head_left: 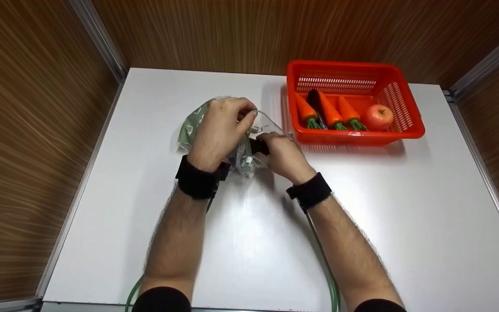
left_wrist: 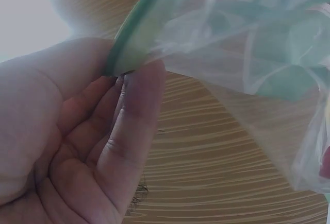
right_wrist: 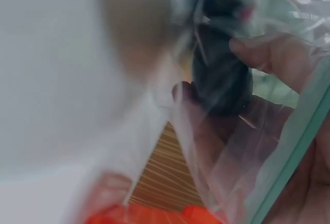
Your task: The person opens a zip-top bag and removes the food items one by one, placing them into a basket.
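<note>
My left hand (head_left: 221, 125) pinches the rim of a clear zip bag (left_wrist: 216, 54) between thumb and fingers, at its green zip strip. The bag has a pale green printed area, seen at the far left in the head view. My right hand (head_left: 285, 157) reaches inside the bag's mouth and holds a dark, rounded eggplant (right_wrist: 221, 72), its fingers and thumb on either side. Through the plastic in the right wrist view, the green zip strip crosses near the palm. Other contents of the bag are mostly hidden by the hands and blurred.
Behind and to the right of my right hand stands a red plastic basket (head_left: 358, 138). Inside lie several carrots (head_left: 329, 110), a dark eggplant (head_left: 314, 102) and an apple (head_left: 378, 117). Wood-grain panels (head_left: 215, 39) border the white table (head_left: 249, 251).
</note>
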Available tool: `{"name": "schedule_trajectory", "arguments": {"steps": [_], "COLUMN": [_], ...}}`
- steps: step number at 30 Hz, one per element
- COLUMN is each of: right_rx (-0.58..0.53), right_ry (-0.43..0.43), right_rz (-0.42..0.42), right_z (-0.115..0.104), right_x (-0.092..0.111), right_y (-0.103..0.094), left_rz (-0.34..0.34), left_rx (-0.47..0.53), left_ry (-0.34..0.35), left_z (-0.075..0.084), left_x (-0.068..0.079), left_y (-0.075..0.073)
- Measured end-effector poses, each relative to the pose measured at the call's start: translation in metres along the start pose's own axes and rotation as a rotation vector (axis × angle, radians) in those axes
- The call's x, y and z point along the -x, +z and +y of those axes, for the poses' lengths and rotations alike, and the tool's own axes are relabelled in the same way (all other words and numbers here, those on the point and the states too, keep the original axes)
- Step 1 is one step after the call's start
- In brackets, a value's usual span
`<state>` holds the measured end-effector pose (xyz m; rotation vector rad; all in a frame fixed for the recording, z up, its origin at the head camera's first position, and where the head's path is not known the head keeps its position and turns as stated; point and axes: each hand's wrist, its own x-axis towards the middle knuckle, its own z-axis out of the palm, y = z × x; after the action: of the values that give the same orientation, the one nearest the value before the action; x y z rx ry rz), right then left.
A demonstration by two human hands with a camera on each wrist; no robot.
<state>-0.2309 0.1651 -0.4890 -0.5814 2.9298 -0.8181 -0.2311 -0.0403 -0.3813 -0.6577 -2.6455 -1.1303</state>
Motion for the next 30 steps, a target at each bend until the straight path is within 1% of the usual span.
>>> {"name": "schedule_trajectory", "arguments": {"steps": [2, 3, 9, 10, 11, 18, 23, 30], "right_rx": [-0.043, -0.076, -0.093, -0.081, -0.084, -0.099, -0.135, -0.188], "right_ry": [0.011, -0.001, -0.003, 0.009, 0.008, -0.006, 0.014, 0.023], "right_rz": [0.01, 0.023, 0.088, 0.093, 0.099, 0.141, 0.167, 0.201], "right_z": [-0.002, 0.011, 0.004, -0.011, -0.012, -0.013, -0.014, -0.011], "right_x": [0.002, -0.002, 0.008, 0.014, 0.015, 0.023, 0.031, 0.04], "right_y": [-0.011, -0.008, -0.035, -0.046, -0.05, -0.067, -0.08, -0.097], "left_rz": [0.008, 0.011, 0.027, 0.028, 0.029, 0.037, 0.05, 0.058], "left_rx": [0.004, 0.007, -0.015, -0.019, -0.021, -0.022, -0.016, -0.005], "left_ry": [-0.003, -0.004, -0.022, -0.023, -0.024, -0.025, -0.017, -0.028], "left_z": [0.001, 0.001, 0.001, 0.001, 0.001, 0.002, 0.002, 0.004], "left_x": [0.0, 0.0, 0.0, 0.0, 0.0, 0.001, 0.002, 0.002], "left_y": [-0.001, -0.001, -0.002, -0.002, -0.002, -0.002, -0.002, -0.003]}}
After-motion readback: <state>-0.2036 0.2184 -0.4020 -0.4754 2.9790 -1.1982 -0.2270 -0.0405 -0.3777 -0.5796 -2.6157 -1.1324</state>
